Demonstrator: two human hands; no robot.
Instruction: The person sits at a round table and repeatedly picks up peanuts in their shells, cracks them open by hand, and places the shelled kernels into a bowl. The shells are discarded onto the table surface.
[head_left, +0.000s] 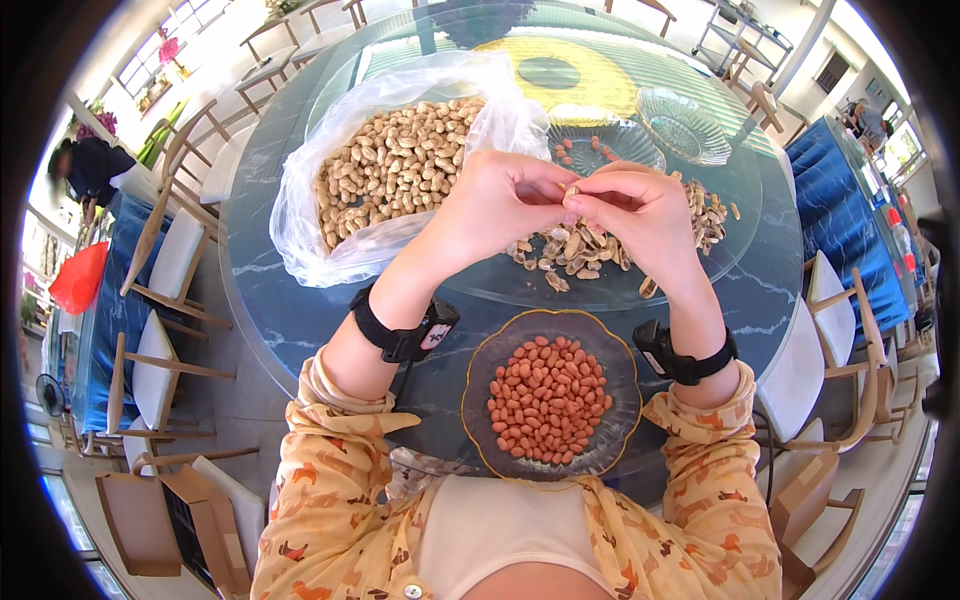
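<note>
My left hand (499, 195) and my right hand (641, 214) meet over the table, both pinching a small peanut (571, 192) at the fingertips; the fingers hide most of it. Beneath them lies a heap of broken peanut shells (581, 255), partly covered by my right hand. Unshelled peanuts (401, 154) fill an opened clear plastic bag (296, 225) on the left. Close to my body, between my forearms, stands a scalloped glass bowl with a gold rim (474, 360). Red-skinned peanut kernels (551, 397) cover its middle.
Beyond my hands, a clear glass dish (641, 142) holds several kernels, and another glass dish (682, 127) overlaps it. The round table carries a glass turntable (480, 289). Wooden chairs (176, 255) surround it. At far left a person (90, 169) is by a blue-draped table (135, 232).
</note>
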